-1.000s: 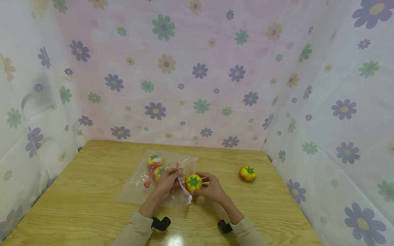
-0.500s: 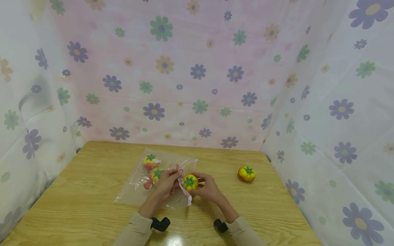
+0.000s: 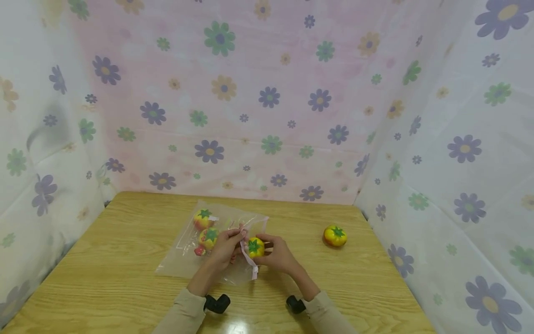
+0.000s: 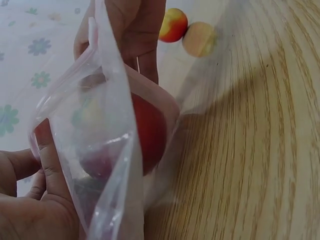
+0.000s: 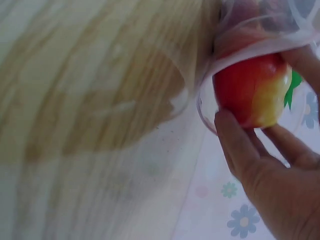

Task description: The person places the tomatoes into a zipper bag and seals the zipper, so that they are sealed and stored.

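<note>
The yellow-and-red fruit [image 3: 256, 247] sits between the fingertips and thumb of the right hand [image 3: 279, 255], on the palm side and toward the table's left edge from it. It is at the mouth of the clear bag [image 3: 179, 262], whose pink rim [image 3: 249, 263] passes across its side in the right wrist view. Glare on the film makes it hard to say how much of it is inside.

The fruit is squat and round, with little long axis to speak of; its green star-shaped leaf cap [image 3: 252, 246] faces up, and the red underside points down toward the table [image 3: 125, 236]. The bag lies flat, with its mouth turned to the table's right edge and its far end toward the left edge.

The right hand grasps the fruit, fingers spread around one side and thumb on the other. The left hand [image 3: 224, 248] pinches the bag's rim just beside the fruit.

Through the film show a back fruit [image 3: 202, 221] and a front fruit [image 3: 207, 239], near each other. A loose fruit [image 3: 335, 235] rests near the table's back right corner, well apart from both hands.
</note>
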